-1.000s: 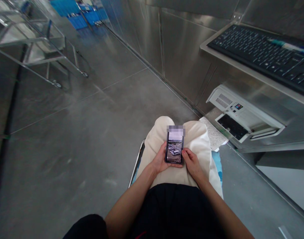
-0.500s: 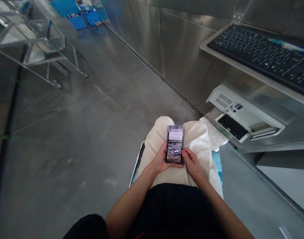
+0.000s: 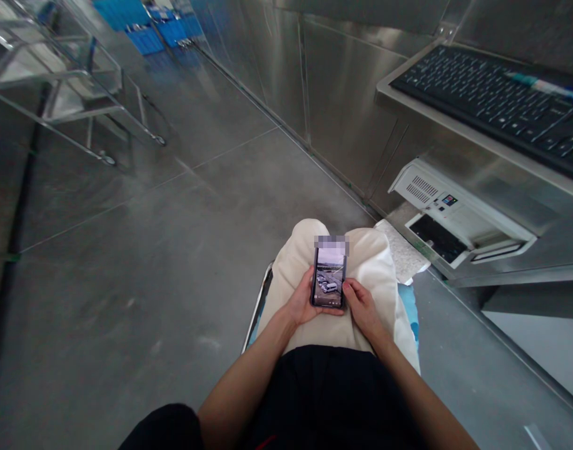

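Note:
A smartphone [image 3: 330, 278] is held upright over my lap, its lit screen showing a picture of parked vehicles; its top end is blurred out. My left hand [image 3: 305, 300] wraps round the phone's left side and lower edge. At the lower right edge, my right hand [image 3: 361, 306] is closed, thumb and fingertips touching the phone's side. Light cream trousers [image 3: 286, 275] cover my legs beneath the phone. The undersides of both hands are hidden.
A black keyboard [image 3: 493, 100] with pens on it lies on a metal shelf [image 3: 385, 87] at right. Below is a white printer-like machine [image 3: 460, 212]. A wheeled metal cart [image 3: 84, 112] stands at upper left, blue bins [image 3: 146, 40] behind it. I sit on a blue-covered seat [image 3: 408, 306].

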{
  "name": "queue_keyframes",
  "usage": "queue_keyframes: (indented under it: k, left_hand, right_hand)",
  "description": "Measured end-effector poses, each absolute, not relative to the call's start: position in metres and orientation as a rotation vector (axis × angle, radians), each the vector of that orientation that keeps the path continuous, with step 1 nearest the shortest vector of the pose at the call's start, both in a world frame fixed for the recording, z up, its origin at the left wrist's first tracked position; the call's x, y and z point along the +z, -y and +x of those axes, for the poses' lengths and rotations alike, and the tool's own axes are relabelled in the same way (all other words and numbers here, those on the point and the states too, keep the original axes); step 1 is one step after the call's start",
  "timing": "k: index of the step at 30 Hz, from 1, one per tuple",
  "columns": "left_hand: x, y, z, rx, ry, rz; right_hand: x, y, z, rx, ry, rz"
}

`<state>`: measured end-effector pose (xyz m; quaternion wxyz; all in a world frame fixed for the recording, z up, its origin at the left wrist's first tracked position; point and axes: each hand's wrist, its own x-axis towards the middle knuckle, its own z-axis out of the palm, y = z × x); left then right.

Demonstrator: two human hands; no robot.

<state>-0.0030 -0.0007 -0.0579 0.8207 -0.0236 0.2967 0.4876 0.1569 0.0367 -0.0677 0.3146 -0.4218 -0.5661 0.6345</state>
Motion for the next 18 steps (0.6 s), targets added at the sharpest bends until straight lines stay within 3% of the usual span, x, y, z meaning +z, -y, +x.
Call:
queue_keyframes:
  k: [18]
  left_hand:
    - [-0.064,0.0024,-0.0043,1.044,-0.576,-0.028]
  right_hand:
    - [-0.0692,-0.0372,0.1576,1.664,1.511,-1.138]
